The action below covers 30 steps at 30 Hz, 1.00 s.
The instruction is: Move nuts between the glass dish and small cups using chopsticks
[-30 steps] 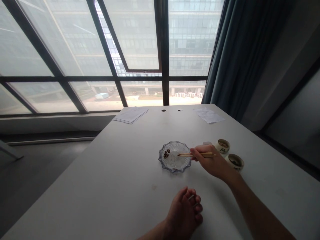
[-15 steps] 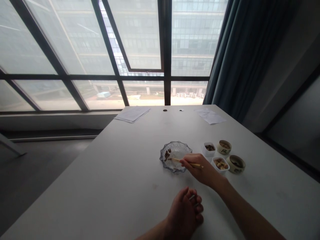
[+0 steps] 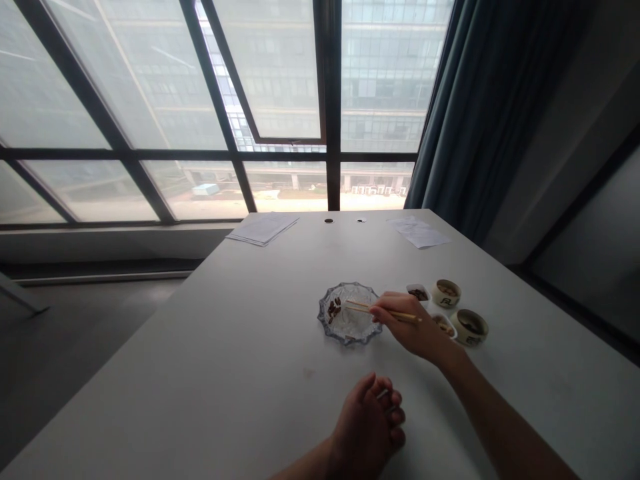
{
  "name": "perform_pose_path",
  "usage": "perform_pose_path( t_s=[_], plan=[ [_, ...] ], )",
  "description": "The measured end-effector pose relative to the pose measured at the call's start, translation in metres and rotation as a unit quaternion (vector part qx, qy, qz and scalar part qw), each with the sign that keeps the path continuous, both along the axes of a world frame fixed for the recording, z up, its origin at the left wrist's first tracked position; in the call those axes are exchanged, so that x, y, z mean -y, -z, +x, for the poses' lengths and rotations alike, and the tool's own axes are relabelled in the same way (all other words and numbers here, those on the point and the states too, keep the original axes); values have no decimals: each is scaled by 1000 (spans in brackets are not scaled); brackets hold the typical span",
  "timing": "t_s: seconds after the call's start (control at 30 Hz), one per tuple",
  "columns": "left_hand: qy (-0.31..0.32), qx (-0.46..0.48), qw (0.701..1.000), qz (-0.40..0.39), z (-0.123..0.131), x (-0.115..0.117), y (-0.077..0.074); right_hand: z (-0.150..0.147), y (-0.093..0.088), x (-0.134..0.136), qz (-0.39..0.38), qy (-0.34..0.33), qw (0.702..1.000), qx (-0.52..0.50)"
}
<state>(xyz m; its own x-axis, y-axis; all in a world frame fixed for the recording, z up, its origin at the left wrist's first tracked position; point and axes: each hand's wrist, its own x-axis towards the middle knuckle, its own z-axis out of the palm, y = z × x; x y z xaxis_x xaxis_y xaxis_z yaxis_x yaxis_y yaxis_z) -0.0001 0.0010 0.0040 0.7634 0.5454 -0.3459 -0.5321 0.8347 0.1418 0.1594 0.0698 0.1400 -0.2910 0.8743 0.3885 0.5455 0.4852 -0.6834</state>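
My right hand [image 3: 407,323] grips a pair of wooden chopsticks [image 3: 359,306] over the right rim of a scalloped clear glass plate [image 3: 350,339]. The chopstick tips are slightly apart above the plate's middle, with nothing visible between them. Several small dark brown pieces [image 3: 334,308], too small to name, lie at the plate's left side. Nearer to me, my left hand [image 3: 367,420] rests on the white table, its fingers loosely curled with gaps between them, holding nothing.
Right of the plate stand a white tub of dark pieces [image 3: 417,293], a white tub of pale pieces [image 3: 444,325] partly behind my right hand, and two patterned cups [image 3: 447,293]. Papers [image 3: 264,229] lie at the table's far left, more sheets [image 3: 420,233] at the far right.
My right hand has moved right and slightly up with the chopsticks. Their tips have left the dark pieces and spread apart. My left hand stays in place.
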Motion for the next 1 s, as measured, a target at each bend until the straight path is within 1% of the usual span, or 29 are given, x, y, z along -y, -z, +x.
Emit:
perform_pose_path(
  t_s=[0.07,0.17,0.27,0.57,0.7,0.83,1.0],
  plan=[
    [1,-3,1000,-2,0,0,0,-5,11,-5,-5,-17,1000,-7],
    [3,-6,1000,-6,0,0,0,-10,26,-11,-15,-22,1000,-17],
    [5,-9,1000,-10,1,0,-1,-10,34,-14,-21,-24,999,-24],
    [2,-9,1000,-11,2,1,-2,-12,36,-14,-16,-15,999,-50],
    [2,-9,1000,-10,1,1,-3,-12,45,-16,-27,-11,997,-71],
    [-1,-8,1000,-12,2,1,-3,-13,52,-18,-38,13,995,-94],
    [0,-5,1000,-11,1,1,-3,-13,48,-16,-46,32,992,-110]
  ],
)
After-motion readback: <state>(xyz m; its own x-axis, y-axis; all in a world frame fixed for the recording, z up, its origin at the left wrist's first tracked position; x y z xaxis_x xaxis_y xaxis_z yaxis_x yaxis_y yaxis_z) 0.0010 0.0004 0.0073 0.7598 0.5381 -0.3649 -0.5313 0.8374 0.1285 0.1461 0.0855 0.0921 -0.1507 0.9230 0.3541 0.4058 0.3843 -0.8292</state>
